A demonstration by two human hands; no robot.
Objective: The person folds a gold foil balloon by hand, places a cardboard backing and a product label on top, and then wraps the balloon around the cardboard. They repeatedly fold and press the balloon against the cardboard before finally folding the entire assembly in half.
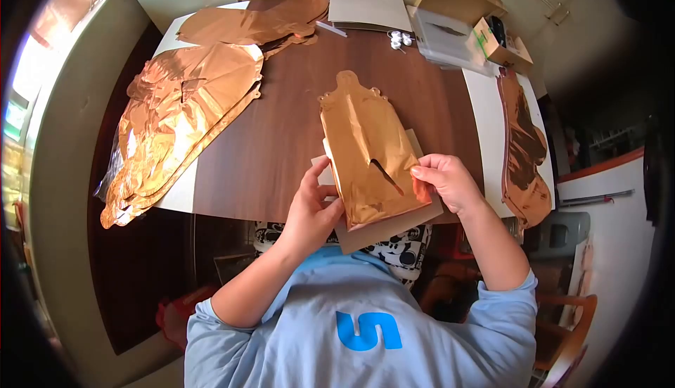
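A flat, folded gold foil balloon lies over a piece of grey-brown cardboard at the near edge of the table, its narrow tabbed end pointing away from me. A dark slit-like gap runs across its lower half. My left hand is closed on the left edge, the fingertips partly hidden by foil and card. At the right edge, my right hand pinches the foil between thumb and fingers, and a reddish-orange reflective fold hangs just below the pinch.
More flat gold foil balloons are stacked at left, with others behind and a folded pile at right. White card sheets, small white items, a clear plastic box and an open carton stand along the back.
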